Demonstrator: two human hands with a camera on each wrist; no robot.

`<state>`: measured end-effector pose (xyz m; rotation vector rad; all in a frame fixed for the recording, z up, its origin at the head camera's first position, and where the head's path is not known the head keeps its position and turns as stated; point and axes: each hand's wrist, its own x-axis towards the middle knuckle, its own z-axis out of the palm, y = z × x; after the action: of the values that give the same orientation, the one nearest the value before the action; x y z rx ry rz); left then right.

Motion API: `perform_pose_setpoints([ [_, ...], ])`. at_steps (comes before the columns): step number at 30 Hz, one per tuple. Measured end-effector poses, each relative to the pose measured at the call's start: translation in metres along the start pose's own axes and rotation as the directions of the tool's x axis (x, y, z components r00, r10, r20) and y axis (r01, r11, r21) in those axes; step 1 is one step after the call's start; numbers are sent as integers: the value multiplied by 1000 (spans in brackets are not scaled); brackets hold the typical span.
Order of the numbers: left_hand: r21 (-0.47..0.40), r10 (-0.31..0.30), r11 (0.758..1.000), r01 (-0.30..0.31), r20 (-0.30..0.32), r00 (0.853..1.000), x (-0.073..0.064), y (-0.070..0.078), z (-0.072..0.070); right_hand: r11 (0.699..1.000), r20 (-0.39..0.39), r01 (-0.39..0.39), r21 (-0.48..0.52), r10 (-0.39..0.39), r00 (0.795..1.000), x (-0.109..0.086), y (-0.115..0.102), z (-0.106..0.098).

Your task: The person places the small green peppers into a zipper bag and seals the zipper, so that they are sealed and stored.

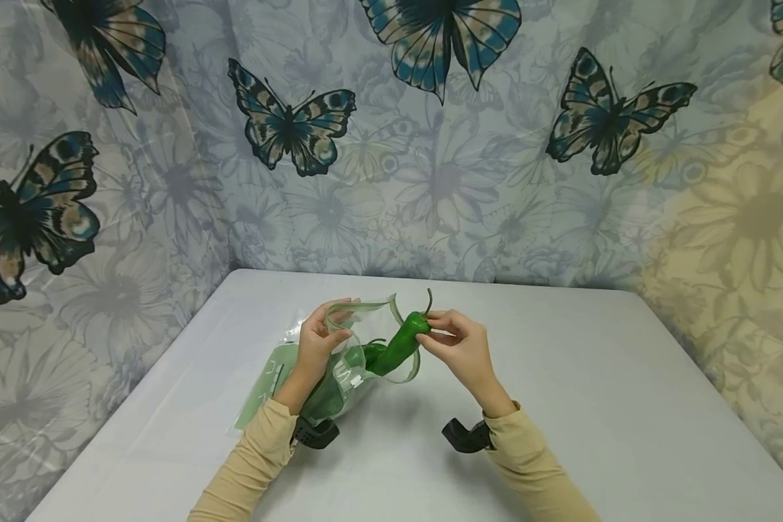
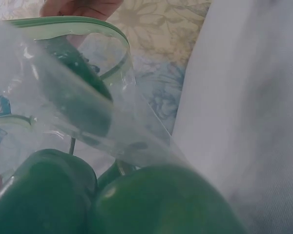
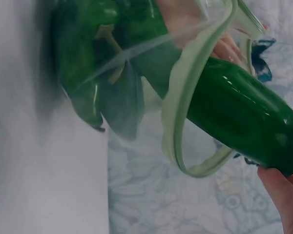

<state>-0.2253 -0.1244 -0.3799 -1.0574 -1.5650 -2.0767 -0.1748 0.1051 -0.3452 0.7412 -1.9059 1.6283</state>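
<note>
A clear zip bag with a green rim [image 1: 349,308] lies tilted on the table, its mouth held wide. My left hand [image 1: 316,341] grips the rim at the bag's left side, thumb on the near edge. Between the thumb and fingers of my right hand [image 1: 460,339] is a long green chili pepper [image 1: 402,342], pinched near its stem end. The stem points up, and the lower end reaches into the bag's mouth. Several more green peppers [image 3: 80,63] sit inside the bag, seen through the film; two large ones [image 2: 44,195] fill the lower left wrist view.
A white table [image 1: 561,377] spreads under both arms. Flat green printed plastic [image 1: 261,384] lies at the bag's left. Behind the table hangs a cloth with butterflies [image 1: 290,123]. Black wrist cameras [image 1: 467,436] are strapped below both hands.
</note>
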Motion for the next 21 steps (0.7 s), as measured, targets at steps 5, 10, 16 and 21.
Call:
perform_pose_setpoints([
  [5,-9,1,1000,-1,0,1000,1,0,0,998,1,-49,32,49,999,-1,6,6],
  [10,-16,-1,1000,1,-4,1000,0,0,0,998,15,-53,24,52,999,2,-12,11],
  [16,-21,-1,1000,1,-4,1000,0,0,1,997,59,-72,22,71,996,1,-19,17],
  [21,-4,-1,1000,1,3,1000,0,0,1,996,80,-88,28,85,993,-3,1,20],
])
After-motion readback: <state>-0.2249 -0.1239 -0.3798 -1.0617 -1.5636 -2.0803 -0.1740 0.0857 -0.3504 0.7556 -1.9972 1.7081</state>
